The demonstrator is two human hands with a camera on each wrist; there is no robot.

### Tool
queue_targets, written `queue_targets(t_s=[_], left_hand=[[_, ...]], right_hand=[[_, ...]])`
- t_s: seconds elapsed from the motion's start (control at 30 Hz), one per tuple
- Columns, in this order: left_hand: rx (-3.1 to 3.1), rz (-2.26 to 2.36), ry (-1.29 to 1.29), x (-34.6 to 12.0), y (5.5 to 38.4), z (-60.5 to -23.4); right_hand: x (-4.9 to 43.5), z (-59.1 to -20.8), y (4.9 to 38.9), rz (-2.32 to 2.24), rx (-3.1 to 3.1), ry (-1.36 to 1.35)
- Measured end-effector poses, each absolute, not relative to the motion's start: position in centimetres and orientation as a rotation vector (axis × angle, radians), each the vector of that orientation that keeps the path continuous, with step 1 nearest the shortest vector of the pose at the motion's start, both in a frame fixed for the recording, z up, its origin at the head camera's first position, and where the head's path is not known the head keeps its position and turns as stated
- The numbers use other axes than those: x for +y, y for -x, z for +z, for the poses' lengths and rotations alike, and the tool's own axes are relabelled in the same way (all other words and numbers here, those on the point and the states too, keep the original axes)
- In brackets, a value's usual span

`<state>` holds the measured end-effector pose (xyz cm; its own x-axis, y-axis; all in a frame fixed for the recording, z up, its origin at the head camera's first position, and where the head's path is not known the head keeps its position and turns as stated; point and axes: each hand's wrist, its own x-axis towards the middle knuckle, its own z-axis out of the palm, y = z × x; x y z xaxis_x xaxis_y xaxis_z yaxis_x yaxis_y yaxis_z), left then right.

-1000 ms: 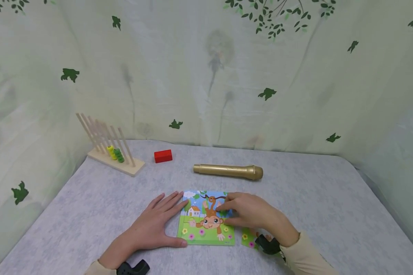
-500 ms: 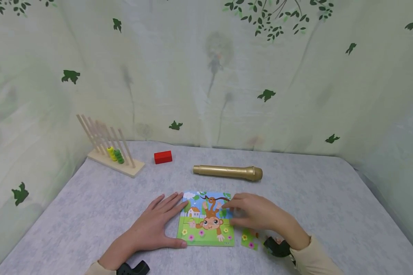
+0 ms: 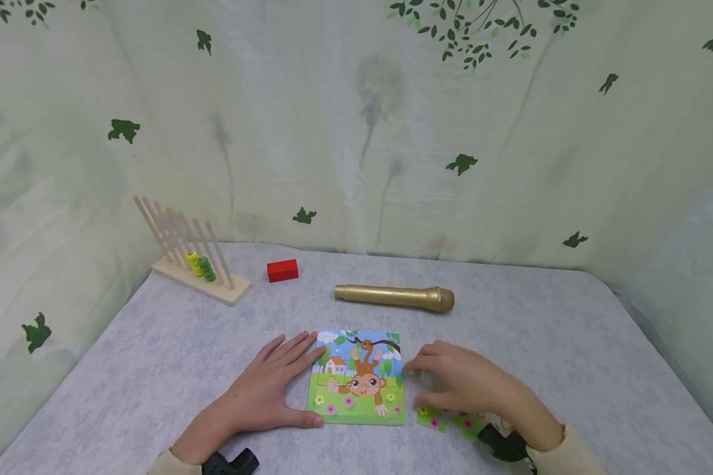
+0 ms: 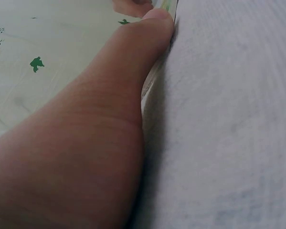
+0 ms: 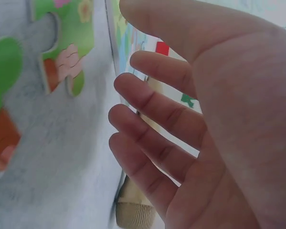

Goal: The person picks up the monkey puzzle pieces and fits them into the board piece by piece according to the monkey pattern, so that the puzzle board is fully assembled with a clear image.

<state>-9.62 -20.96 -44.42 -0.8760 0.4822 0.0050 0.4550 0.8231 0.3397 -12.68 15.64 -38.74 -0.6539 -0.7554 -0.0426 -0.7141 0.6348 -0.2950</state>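
Note:
A square monkey jigsaw puzzle [image 3: 356,404] lies flat at the front middle of the table, its picture showing a monkey hanging from a branch. My left hand [image 3: 261,389] rests with spread fingers along the puzzle's left side, thumb at the lower left corner. Just off the right edge is my right hand [image 3: 469,379], fingers loosely bent and holding nothing. Beneath it lie loose puzzle pieces: one with flowers [image 3: 430,420] and another, green and brown [image 3: 468,425], partly hidden by the hand and wrist camera. In the right wrist view a piece [image 5: 78,36] lies flat below the palm.
Behind the puzzle lies a gold toy microphone [image 3: 392,296]. A red block [image 3: 282,270] sits farther back to the left. At the back left stands a wooden peg rack [image 3: 232,294] with yellow and green beads. A printed curtain [image 3: 333,132] hangs behind the table.
My right hand has drawn away from the puzzle toward the right, uncovering its right side, and now hovers over the loose pieces. The left hand stays put.

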Motion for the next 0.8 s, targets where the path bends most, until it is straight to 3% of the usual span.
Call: queue_targets(t_s=[0.8], left_hand=[[2.929,0.518,-0.766,-21.0,9.6,-44.4]], right_hand=[[18.1,-39.5,10.8,-0.430,2.667,1.059]])
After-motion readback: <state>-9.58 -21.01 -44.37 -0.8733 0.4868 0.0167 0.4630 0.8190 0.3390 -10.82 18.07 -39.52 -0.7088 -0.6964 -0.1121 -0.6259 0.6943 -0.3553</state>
